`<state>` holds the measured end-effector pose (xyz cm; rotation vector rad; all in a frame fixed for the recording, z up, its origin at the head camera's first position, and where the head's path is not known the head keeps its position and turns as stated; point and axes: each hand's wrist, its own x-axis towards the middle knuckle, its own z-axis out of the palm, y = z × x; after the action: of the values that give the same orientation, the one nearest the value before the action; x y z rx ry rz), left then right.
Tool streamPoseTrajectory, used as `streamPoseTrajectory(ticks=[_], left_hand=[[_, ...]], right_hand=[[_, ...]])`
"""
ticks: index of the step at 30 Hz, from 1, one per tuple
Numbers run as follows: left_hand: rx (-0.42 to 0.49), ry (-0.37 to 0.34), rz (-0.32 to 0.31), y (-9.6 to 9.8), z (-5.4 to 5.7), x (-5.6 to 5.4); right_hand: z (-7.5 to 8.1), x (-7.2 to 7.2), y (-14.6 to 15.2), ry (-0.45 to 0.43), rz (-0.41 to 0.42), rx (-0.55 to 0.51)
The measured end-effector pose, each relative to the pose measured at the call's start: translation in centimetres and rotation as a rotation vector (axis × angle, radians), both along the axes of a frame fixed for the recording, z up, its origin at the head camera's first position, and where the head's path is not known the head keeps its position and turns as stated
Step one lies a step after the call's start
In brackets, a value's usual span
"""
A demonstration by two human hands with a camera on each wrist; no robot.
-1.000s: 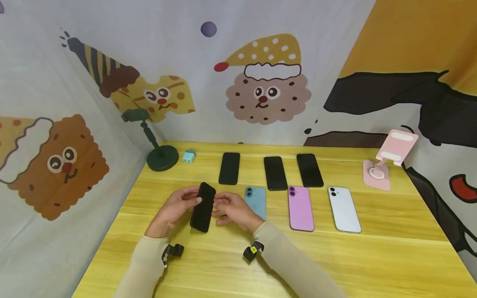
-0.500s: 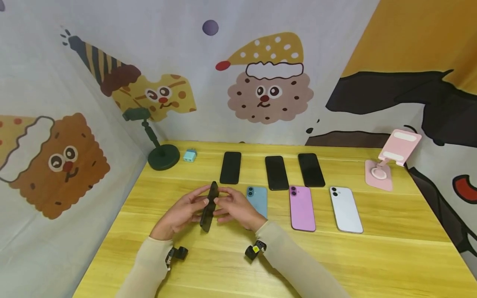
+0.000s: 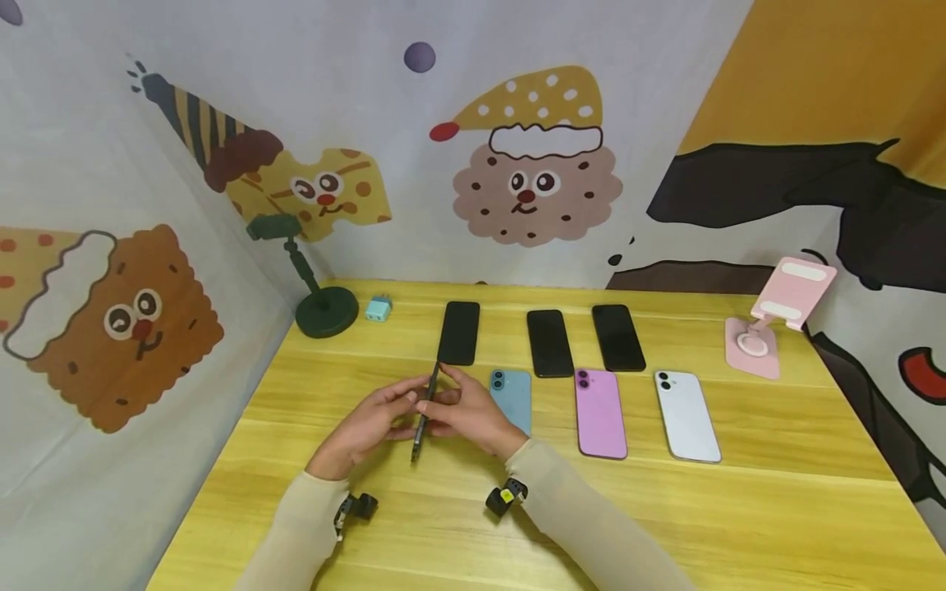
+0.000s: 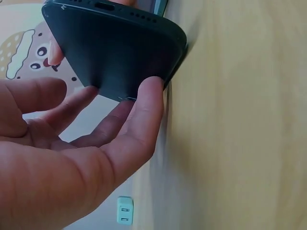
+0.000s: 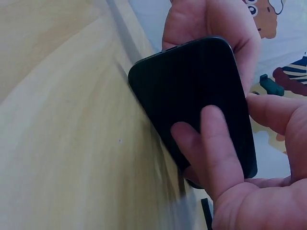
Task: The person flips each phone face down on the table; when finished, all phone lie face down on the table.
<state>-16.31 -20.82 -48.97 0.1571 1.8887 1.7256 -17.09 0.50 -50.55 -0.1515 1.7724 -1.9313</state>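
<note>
A dark phone [image 3: 419,438] stands on its long edge between the two hands, seen almost edge-on in the head view. The right hand [image 3: 476,414] grips it: in the right wrist view its thumb [image 5: 261,108] is at the upper edge, and fingers [image 5: 216,129] lie against the black face. The left hand [image 3: 362,431] rests its fingertips [image 4: 151,91] on the other face, near the lower edge. Its thumb [image 4: 48,93] is off the phone in the left wrist view. A light blue phone [image 3: 510,398] lies just beyond the right hand, partly covered by it.
Pink [image 3: 600,414] and white [image 3: 687,417] phones lie to the right. Behind are three black phones [image 3: 459,332], [image 3: 550,343], [image 3: 618,337]. A green stand [image 3: 328,312] and blue charger plug [image 3: 378,309] are back left; a pink stand [image 3: 752,345] is back right.
The phone has turned from showing its black screen upward to standing on edge, shifting slightly right. The right hand has taken hold of it, and the left thumb has come off it.
</note>
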Motion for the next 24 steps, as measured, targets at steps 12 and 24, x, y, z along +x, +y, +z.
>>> streamPoseTrajectory(ticks=[12, 24], left_hand=[[-0.019, 0.022, 0.02, 0.6, -0.5, -0.2], [-0.055, -0.014, 0.15, 0.9, -1.0, -0.7]], right_hand=[[0.4, 0.2, 0.6, 0.009, -0.057, 0.069], [0.2, 0.2, 2.3, 0.017, -0.073, 0.042]])
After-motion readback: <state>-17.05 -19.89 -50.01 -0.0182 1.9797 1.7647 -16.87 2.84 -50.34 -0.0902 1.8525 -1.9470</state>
